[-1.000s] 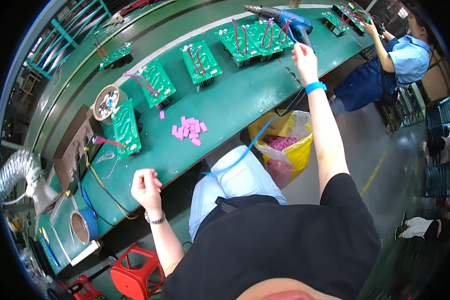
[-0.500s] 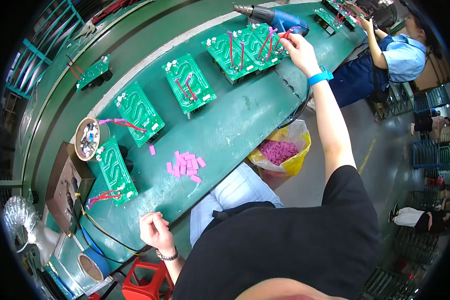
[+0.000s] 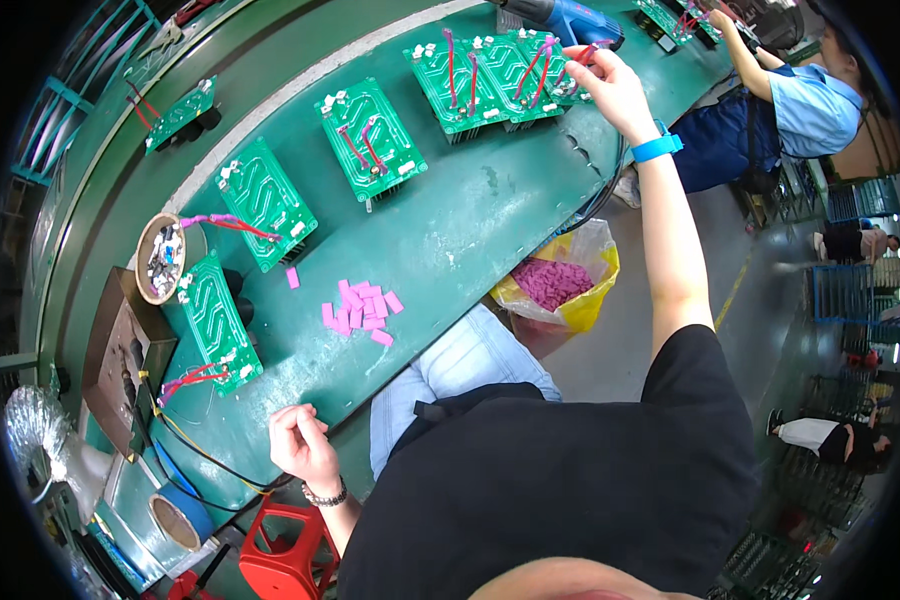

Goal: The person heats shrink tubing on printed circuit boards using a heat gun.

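Observation:
My right hand (image 3: pixel 613 92) reaches to the far right of the bench, its fingertips pinched on a red wire (image 3: pixel 582 66) above the rightmost green circuit board (image 3: pixel 560 92). More red wires with pink-sleeved ends rise from the boards beside it. Close to the bench's near edge, my left hand (image 3: pixel 303 446) is held with curled fingers; whatever may be inside them is hidden. Small pink sleeves (image 3: pixel 360 306) lie in a loose cluster between the hands. Other green boards stand to the left: one in the middle (image 3: pixel 370 140), another (image 3: pixel 267 205), and one nearer me (image 3: pixel 218 325).
A blue heat gun (image 3: pixel 575 22) lies behind the right boards. At left are a round tub (image 3: pixel 162 262) of small parts and a metal box (image 3: pixel 120 365). A bag of pink pieces (image 3: pixel 555 283) hangs below the bench edge. A co-worker (image 3: pixel 760 120) works at far right.
The view has shifted, so boards and pink sleeves appear higher and slightly left. My right hand stays at the red wire; my left hand stays curled near the bench edge.

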`<control>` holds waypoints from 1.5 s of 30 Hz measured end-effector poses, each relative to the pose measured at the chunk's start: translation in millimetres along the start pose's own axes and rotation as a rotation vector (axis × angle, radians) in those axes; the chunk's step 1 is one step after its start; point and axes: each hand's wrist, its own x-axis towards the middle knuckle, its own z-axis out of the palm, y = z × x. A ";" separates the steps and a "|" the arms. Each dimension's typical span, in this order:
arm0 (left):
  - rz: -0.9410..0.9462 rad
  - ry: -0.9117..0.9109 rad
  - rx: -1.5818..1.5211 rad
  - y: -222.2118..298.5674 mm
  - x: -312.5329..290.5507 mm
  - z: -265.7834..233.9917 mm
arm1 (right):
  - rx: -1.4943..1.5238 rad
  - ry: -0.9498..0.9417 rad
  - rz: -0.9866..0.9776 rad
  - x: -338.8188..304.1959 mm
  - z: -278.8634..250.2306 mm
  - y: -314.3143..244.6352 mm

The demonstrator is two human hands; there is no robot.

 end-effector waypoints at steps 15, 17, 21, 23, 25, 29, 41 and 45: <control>0.370 -0.242 0.616 143.8 288.9 -48.1 | 0.360 0.199 -0.051 -136.0 62.7 -84.6; 0.242 -0.254 0.771 109.3 364.6 -41.4 | 0.264 0.055 -0.232 -147.7 88.1 -108.0; -0.344 -0.283 0.823 -14.5 482.1 7.9 | 0.219 -0.048 -0.328 -155.5 109.9 -107.2; -0.251 -0.426 1.018 -48.9 506.5 31.9 | 0.334 0.019 -0.242 -155.3 101.1 -98.2; 0.031 -0.671 1.187 -79.2 530.3 31.8 | 0.373 0.058 -0.153 -151.7 94.9 -98.1; -0.398 -0.432 0.413 -74.8 508.7 77.2 | 0.266 0.072 -0.220 -152.5 83.5 -89.2; -0.641 -0.472 -0.141 -48.5 516.8 61.8 | 0.464 0.145 -0.253 -161.5 91.6 -81.0; -0.667 -0.397 -0.176 -87.8 521.6 64.8 | 0.465 0.216 -0.317 -156.5 95.1 -86.6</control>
